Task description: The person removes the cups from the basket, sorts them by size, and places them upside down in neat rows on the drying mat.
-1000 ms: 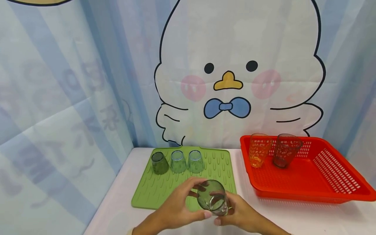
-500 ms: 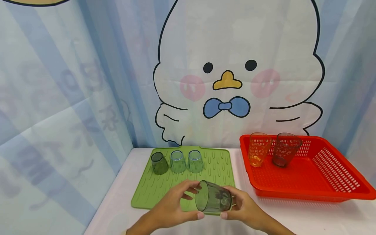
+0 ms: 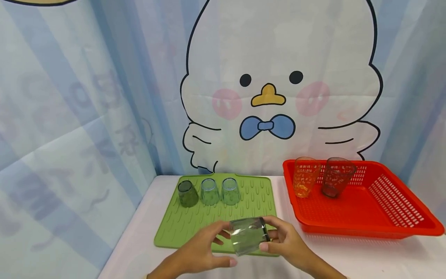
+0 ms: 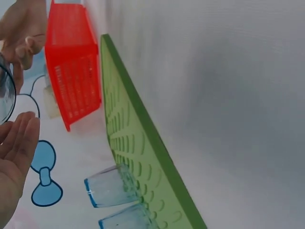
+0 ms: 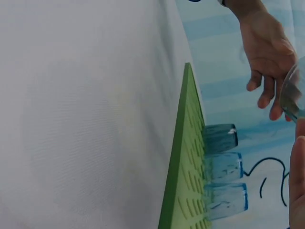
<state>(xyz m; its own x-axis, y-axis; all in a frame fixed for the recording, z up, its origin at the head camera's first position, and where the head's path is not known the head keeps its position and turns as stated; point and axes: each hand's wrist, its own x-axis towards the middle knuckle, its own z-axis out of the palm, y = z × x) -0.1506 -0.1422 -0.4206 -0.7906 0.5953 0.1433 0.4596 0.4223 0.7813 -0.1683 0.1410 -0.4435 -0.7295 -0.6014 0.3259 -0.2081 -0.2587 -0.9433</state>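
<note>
A grey-tinted drinking glass is held sideways above the front of the green drying mat, its base to the right and its mouth to the left. My right hand grips it near the base, thumb in front and fingers behind. Beside the mouth is my left hand, its fingers loosely extended and its thumb apart from the glass; whether a fingertip touches the rim I cannot tell. In the right wrist view the left hand appears spread near the rim.
Upside down on the mat's back left stand a dark grey glass and two clear bluish glasses. To the right, a red basket holds an amber glass and a dark-tinted glass. A patterned curtain hangs behind the table.
The glass has turned from its mouth facing me to lying sideways, mouth leftward. My right hand has shifted around its base, while the left thumb and fingers have moved slightly left.
</note>
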